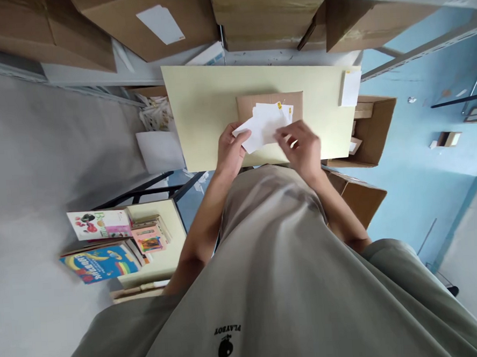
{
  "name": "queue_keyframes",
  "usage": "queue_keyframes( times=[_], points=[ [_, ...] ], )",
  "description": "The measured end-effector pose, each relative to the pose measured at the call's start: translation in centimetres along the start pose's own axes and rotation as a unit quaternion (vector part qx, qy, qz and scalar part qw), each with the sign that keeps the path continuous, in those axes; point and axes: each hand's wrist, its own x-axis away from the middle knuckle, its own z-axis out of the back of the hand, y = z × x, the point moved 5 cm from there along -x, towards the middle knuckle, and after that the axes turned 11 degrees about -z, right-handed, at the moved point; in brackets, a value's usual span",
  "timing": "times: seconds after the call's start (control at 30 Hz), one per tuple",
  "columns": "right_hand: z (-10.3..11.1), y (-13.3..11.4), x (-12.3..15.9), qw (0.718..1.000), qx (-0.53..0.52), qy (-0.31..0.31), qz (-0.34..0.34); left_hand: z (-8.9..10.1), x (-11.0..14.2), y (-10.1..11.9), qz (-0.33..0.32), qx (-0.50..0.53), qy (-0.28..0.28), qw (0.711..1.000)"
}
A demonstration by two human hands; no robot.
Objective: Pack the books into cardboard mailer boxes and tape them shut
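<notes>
My left hand (229, 153) is closed on the left edge of a small stack of white paper slips (264, 124) with yellow marks at their corners. My right hand (301, 146) has its fingers curled at the stack's right lower edge, touching the slips. The slips are held over a flat brown cardboard parcel (245, 104) that lies on a pale yellow tabletop (201, 105). My grey shirt fills the lower part of the view.
Another white slip (351, 87) lies at the tabletop's right edge. Large cardboard boxes (140, 23) stand on a shelf behind. Open boxes (375, 130) sit on the blue floor at right. A low table (172, 225) with colourful books (102, 259) stands at left, and white bags (159, 150) lie beside the tabletop.
</notes>
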Motion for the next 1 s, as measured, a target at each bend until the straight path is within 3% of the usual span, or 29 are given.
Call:
queue_keyframes(
  times=[0.07, 0.13, 0.3, 0.5, 0.63, 0.83, 1.0],
  points=[
    [2.6, 1.9, -1.8, 0.998, -0.045, 0.039, -0.018, -0.8, 0.4, 0.2, 0.002, -0.013, 0.001, 1.000],
    [4.0, 3.6, -3.4, 0.996, -0.073, 0.032, -0.026, -1.5, 0.8, 0.0, 0.007, -0.027, 0.002, 1.000],
    [4.2, 6.5, -4.6, 0.995, -0.101, -0.026, -0.011, -3.1, 1.6, -2.3, -0.003, 0.016, 0.009, 1.000],
    [4.5, 8.7, -4.2, 0.991, -0.121, -0.049, 0.007, -4.8, 2.3, -5.4, -0.013, 0.075, 0.045, 0.996],
    [5.4, 8.3, -3.0, 0.988, -0.116, -0.082, 0.061, -6.2, 2.9, -6.3, -0.009, 0.084, 0.059, 0.995],
    [6.1, 5.2, 2.1, 0.962, -0.051, -0.178, 0.200, -7.3, 4.1, -6.7, 0.011, 0.100, 0.110, 0.989],
    [7.4, 4.7, 3.3, 0.954, -0.032, -0.156, 0.253, -7.3, 5.2, -6.3, 0.039, 0.077, 0.144, 0.986]
  ],
)
